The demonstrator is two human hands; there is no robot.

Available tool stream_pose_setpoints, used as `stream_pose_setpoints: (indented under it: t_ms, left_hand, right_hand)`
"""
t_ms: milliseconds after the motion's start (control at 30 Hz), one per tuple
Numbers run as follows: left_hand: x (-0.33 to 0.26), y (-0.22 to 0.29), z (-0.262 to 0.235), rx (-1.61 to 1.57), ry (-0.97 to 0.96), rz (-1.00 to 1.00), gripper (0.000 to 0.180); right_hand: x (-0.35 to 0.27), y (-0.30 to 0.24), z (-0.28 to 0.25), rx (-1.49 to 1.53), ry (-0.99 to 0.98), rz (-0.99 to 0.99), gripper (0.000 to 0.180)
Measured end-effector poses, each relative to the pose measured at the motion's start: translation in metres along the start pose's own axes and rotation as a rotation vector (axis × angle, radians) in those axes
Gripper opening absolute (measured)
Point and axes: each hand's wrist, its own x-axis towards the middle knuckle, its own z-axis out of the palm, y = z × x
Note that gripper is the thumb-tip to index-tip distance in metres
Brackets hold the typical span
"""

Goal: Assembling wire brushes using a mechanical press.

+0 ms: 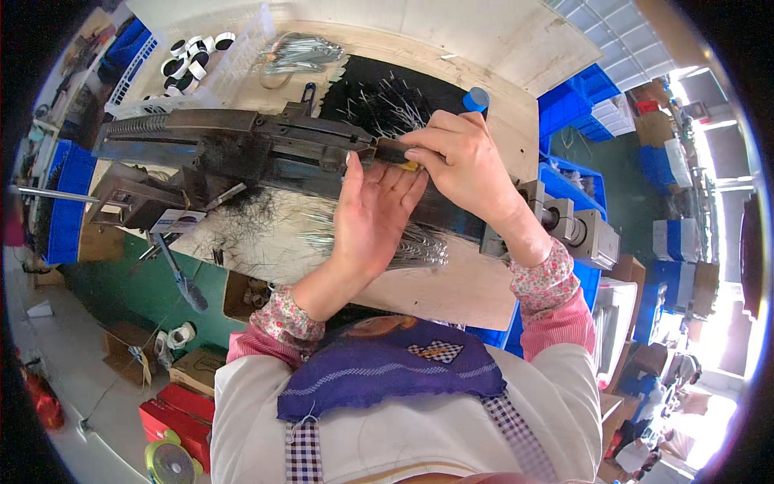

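Note:
A long dark metal bench machine (266,149) with a coil spring at its left end lies across the table. At its right tip, my right hand (463,157) pinches a small dark piece (392,151) with a yellow bit on its underside. Just below that piece, my left hand (375,206) is held palm up with its fingers stretched out, close to the machine's tip. Whether the left fingertips touch the piece I cannot tell. Behind my hands, thin dark and silvery wire pins (391,105) lie on a black cloth. More bent wire pins (419,246) lie under and beside my left hand.
A clear plastic basket (242,73) at the far left holds black-and-white rolls. Bundled metal wires (302,55) lie beside it. A blue-capped container (476,100) stands behind my right hand. A grey metal fixture (572,226) sits at the table's right edge, near blue crates (576,105).

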Motion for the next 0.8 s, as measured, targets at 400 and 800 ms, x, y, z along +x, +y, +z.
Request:
stream_pose_setpoints:
  t_ms: [400,800]
  left_hand:
    - [0.002,0.007,0.003,0.006,-0.049,-0.075,0.064]
    - [-0.006,0.022,0.011,0.047,0.037,-0.072,0.058]
  right_hand:
    - [-0.009,-0.011,-0.001,-0.111,0.100,-0.188,0.011]
    - [-0.016,-0.042,-0.003,-0.332,-0.121,0.042,0.025]
